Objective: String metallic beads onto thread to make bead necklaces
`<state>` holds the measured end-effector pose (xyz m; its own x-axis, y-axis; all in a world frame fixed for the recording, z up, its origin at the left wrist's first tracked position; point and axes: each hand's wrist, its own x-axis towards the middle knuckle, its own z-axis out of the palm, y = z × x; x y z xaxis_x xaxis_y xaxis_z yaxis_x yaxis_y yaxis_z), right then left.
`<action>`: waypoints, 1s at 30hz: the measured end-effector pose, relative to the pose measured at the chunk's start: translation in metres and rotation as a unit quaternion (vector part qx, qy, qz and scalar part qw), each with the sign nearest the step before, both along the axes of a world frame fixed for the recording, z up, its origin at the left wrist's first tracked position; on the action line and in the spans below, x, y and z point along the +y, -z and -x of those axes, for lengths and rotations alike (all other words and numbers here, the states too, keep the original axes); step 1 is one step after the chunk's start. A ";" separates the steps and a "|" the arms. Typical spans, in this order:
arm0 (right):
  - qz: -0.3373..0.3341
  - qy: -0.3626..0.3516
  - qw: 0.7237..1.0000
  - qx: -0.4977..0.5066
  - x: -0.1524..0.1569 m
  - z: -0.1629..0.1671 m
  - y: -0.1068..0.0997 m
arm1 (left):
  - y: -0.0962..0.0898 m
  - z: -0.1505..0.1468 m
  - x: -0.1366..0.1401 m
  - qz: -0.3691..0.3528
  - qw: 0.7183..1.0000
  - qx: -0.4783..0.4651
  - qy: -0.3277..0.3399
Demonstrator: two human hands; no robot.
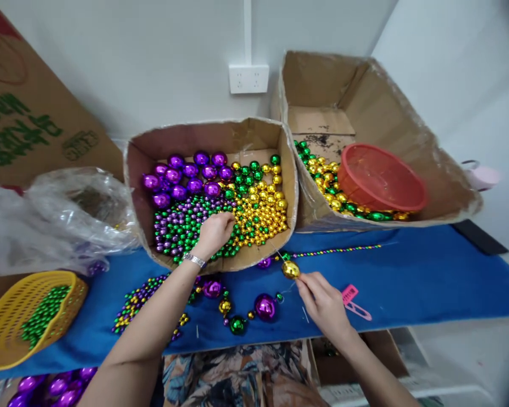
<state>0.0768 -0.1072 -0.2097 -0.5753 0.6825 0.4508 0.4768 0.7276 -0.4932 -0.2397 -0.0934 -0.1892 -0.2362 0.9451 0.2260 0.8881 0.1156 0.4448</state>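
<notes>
My left hand [215, 232], a metal band at its wrist, reaches into a cardboard box [212, 133]. Its fingers are pinched together over the small green and gold beads [257, 212]; whatever they hold is hidden. Larger purple balls [195, 185] fill the back left of that box. In front of the box, my right hand [324, 302] pinches a large shiny gold ball [290, 269], with a thin strand rising from it toward the box's rim. On the blue cloth [407, 277] below lies a strand with a purple ball [265, 307] and a green ball [237, 324].
A second box [390, 96] holds gold and green beads and a red basin [382, 178]. A yellow basket [8, 305] with green beads stands left, near a clear plastic bag [85, 209]. A pink clip-like tool [356, 302] lies right of my right hand.
</notes>
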 end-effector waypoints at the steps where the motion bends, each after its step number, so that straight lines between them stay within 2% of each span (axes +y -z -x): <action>1: -0.001 -0.001 1.000 0.002 0.000 0.000 0.002 | -0.004 0.011 -0.004 -0.001 1.000 0.009 -0.018; 6: 0.001 -0.014 1.000 0.012 0.001 0.006 0.005 | -0.022 0.065 -0.027 -0.004 0.994 0.032 -0.105; 9: 0.001 -0.025 1.000 0.019 0.001 0.013 0.004 | -0.018 0.080 -0.027 -0.001 0.992 0.024 -0.121; 16: -0.002 -0.043 0.999 -0.004 -0.001 0.022 0.003 | 0.007 0.073 0.001 -0.018 0.993 -0.065 -0.098; 20: 0.002 -0.042 0.999 -0.004 -0.005 0.026 0.002 | 0.003 0.060 0.000 -0.064 0.980 -0.158 -0.100; 23: 0.007 -0.049 0.999 0.003 -0.007 0.031 -0.001 | -0.004 0.034 -0.014 -0.090 0.960 -0.249 -0.087; 25: 0.007 -0.057 0.998 0.005 -0.006 0.035 -0.004 | -0.007 0.010 -0.026 -0.093 0.923 -0.368 -0.063; 26: 0.005 -0.059 0.998 0.004 -0.006 0.037 -0.005 | -0.008 -0.002 -0.032 -0.092 0.869 -0.484 -0.049; 28: -0.001 -0.065 0.998 -0.007 -0.005 0.039 -0.006 | -0.009 -0.024 -0.043 -0.078 0.760 -0.645 -0.033; 29: -0.004 -0.069 0.998 -0.014 -0.005 0.040 -0.005 | -0.009 -0.032 -0.046 -0.073 0.717 -0.693 -0.031; 30: -0.006 -0.071 0.997 -0.021 -0.005 0.040 -0.005 | -0.009 -0.039 -0.050 -0.069 0.696 -0.714 -0.031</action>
